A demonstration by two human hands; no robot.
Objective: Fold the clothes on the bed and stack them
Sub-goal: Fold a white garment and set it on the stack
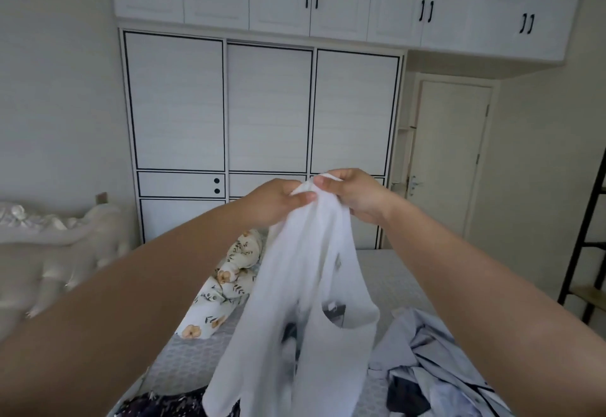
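A white sleeveless top hangs in the air above the bed, blurred by motion. My left hand pinches its top edge between thumb and fingers. My right hand grips the same bunched edge right beside it, the two hands almost touching. A pale blue-grey garment pile lies crumpled on the bed at the lower right. A dark patterned garment shows at the bottom left edge. The lower part of the white top hides the bed's middle.
A floral pillow or bundle lies on the bed behind the top. A white wardrobe fills the wall ahead, with a door at its right. A padded headboard stands left, a black ladder shelf right.
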